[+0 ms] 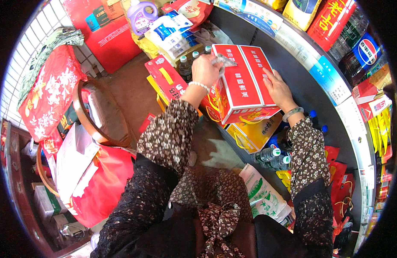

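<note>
Carton (243, 79) between hands (279, 90), bottles (265, 155) nearer, jug (141, 19) behind left

Bright light, as I see it, reaches the hands (205, 71); left of them, white papers (73, 157) glare nearly featureless. Farther left, the pale grid (33, 48) bows toward the round, black border encircling them.
</note>
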A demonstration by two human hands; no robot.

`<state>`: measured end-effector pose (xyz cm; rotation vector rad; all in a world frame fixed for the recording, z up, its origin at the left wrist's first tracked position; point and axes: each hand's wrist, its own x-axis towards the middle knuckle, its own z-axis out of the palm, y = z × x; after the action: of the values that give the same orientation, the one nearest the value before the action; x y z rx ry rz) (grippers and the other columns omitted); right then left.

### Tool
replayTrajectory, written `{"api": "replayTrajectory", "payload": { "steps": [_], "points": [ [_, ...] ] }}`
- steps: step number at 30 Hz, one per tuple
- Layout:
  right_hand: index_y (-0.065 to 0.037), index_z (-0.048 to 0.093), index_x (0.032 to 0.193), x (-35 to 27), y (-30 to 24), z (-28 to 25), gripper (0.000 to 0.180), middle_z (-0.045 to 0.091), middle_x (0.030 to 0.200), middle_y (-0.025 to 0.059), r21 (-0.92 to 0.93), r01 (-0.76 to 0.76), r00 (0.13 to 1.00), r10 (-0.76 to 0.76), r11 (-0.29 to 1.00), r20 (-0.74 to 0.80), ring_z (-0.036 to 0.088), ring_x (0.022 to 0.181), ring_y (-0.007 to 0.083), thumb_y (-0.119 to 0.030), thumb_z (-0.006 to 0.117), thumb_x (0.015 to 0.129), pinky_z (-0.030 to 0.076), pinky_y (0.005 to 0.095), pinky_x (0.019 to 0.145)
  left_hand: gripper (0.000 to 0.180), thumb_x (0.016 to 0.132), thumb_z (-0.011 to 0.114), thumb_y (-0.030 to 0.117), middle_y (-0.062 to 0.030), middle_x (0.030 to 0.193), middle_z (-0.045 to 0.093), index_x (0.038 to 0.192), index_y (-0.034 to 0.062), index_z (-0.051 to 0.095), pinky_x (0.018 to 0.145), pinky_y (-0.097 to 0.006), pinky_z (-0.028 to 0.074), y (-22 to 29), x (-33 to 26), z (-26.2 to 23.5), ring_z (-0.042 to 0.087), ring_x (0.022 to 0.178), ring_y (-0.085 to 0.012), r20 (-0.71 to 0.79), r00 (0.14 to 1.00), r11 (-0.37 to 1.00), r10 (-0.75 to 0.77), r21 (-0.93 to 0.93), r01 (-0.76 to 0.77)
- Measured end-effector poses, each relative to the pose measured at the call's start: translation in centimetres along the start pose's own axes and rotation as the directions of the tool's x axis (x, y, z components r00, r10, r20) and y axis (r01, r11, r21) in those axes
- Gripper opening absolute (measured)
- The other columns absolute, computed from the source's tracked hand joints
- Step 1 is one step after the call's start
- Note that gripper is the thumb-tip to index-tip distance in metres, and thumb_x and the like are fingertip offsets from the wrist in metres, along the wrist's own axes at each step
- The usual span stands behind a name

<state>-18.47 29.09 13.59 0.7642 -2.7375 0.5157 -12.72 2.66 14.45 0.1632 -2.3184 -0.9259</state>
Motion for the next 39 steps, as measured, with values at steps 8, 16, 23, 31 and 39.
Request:
{"api": "replayTrajectory", "payload": {
  "steps": [8,16,23,31,39],
  "points": [
    [-0.02,0.044,0.135,0.0,-0.1,-0.3,0.044,0.042,0.133,0.0277,0.012,0.043,0.999,-0.042,0.999,-0.022,0.052,0.111,0.042,-0.037,0.042,0.094,0.046,0.0445,0.09,0.026,0.074,0.072,0.025,-0.0228,0.083,0.065,0.089,0.0044,0.07,0.071,-0.042,0.05,-2.8,5.9,2.0,0.063,0.079,-0.0382,-0.043,0.997,0.994,0.06,0.098,-0.055],
    [-0.02,0.044,0.134,-0.1,-0.5,-0.5,0.044,0.042,0.134,0.0275,0.017,0.01,1.0,-0.009,1.0,-0.008,0.052,0.112,0.0414,-0.038,0.043,0.094,0.046,0.0438,0.091,0.029,0.072,0.072,0.021,-0.0229,0.09,0.065,0.093,0.0017,0.069,0.075,-0.041,0.049,-1.5,2.4,1.0,0.063,0.083,-0.0377,-0.027,0.993,0.993,0.111,0.044,-0.109],
    [-0.021,0.043,0.135,-0.2,-0.1,-0.2,0.045,0.04,0.135,0.0265,0.013,-0.009,1.0,0.009,1.0,-0.004,0.051,0.114,0.0413,-0.038,0.042,0.094,0.045,0.0442,0.092,0.026,0.074,0.071,0.017,-0.0201,0.092,0.065,0.097,0.0028,0.068,0.071,-0.039,0.051,0.7,-2.8,-0.6,0.064,0.082,-0.036,0.02,0.995,0.995,0.098,-0.018,-0.097],
    [-0.018,0.043,0.135,-0.3,-0.6,-0.5,0.046,0.043,0.135,0.0224,0.019,-0.002,1.0,0.003,1.0,-0.025,0.053,0.112,0.0386,-0.036,0.045,0.093,0.046,0.043,0.09,0.024,0.072,0.071,0.012,-0.0195,0.09,0.063,0.093,0.0006,0.066,0.07,-0.041,0.049,3.1,-9.0,-2.2,0.061,0.082,-0.0366,0.04,0.998,0.963,0.044,-0.269,-0.031],
    [-0.005,0.051,0.124,-1.7,-1.3,-1.8,0.041,0.055,0.121,0.0201,0.177,-0.303,0.902,0.342,0.936,-0.264,0.054,0.109,0.0364,-0.026,0.054,0.089,0.045,0.0421,0.09,0.022,0.082,0.066,0.009,-0.008,0.087,0.066,0.099,-0.0031,0.064,0.068,-0.027,0.05,2.9,-11.7,-2.3,0.06,0.077,-0.0111,0.132,0.936,0.704,-0.326,-0.627,0.334]
  ]
}}
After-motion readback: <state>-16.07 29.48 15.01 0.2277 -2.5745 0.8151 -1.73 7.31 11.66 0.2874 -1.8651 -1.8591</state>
